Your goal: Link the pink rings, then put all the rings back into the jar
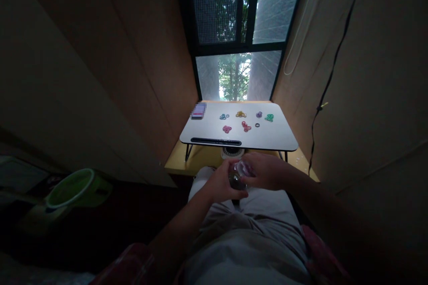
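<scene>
Over my lap, my left hand point(221, 185) is wrapped round the left side of a small clear container point(236, 181). My right hand point(265, 170) closes on its upper right side, and its fingers cover part of it. The container looks see-through and shiny; its contents are too dim to make out. Beyond my hands, small ring-like bands lie in colour groups on a white folding table point(274, 138): blue bands point(223, 116), yellow bands point(241, 114), purple bands point(259, 115), green bands point(269, 118), pink bands point(227, 129), red bands point(246, 127) and one dark ring point(257, 125).
A blurred-out flat item point(198, 111) lies at the table's far left corner. A black slot point(216, 141) runs along its front edge. The table stands on a yellow wooden ledge point(177, 161) before a window point(234, 75). A green bucket point(78, 189) stands at the left.
</scene>
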